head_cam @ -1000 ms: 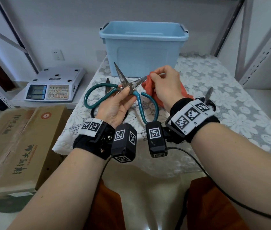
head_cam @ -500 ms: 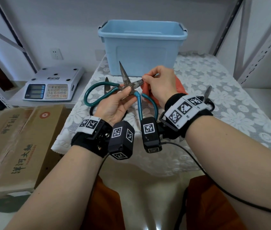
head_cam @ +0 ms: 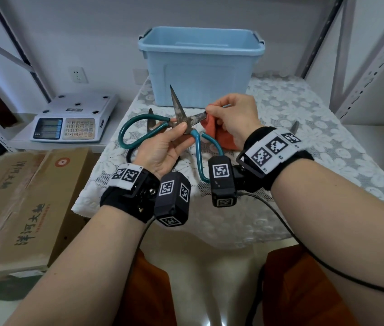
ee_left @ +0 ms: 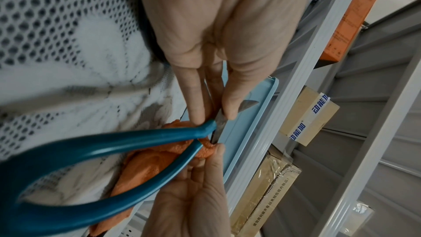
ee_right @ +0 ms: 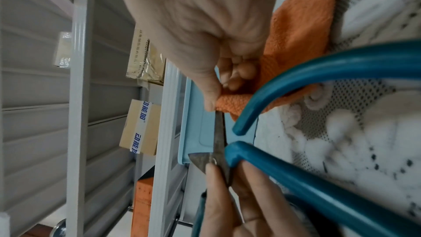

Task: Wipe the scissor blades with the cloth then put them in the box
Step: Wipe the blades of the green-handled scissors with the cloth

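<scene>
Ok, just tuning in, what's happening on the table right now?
A person is cleaning the teal-handled scissors. The left hand pinches them at the pivot, blades spread open. The right hand pinches the orange cloth around one blade. The blue box behind stands open, and the scissors aren't in it yet.

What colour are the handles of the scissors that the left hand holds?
Teal, a dark blue-green. The handles show whole in the head view, with the scissors held open.
</scene>
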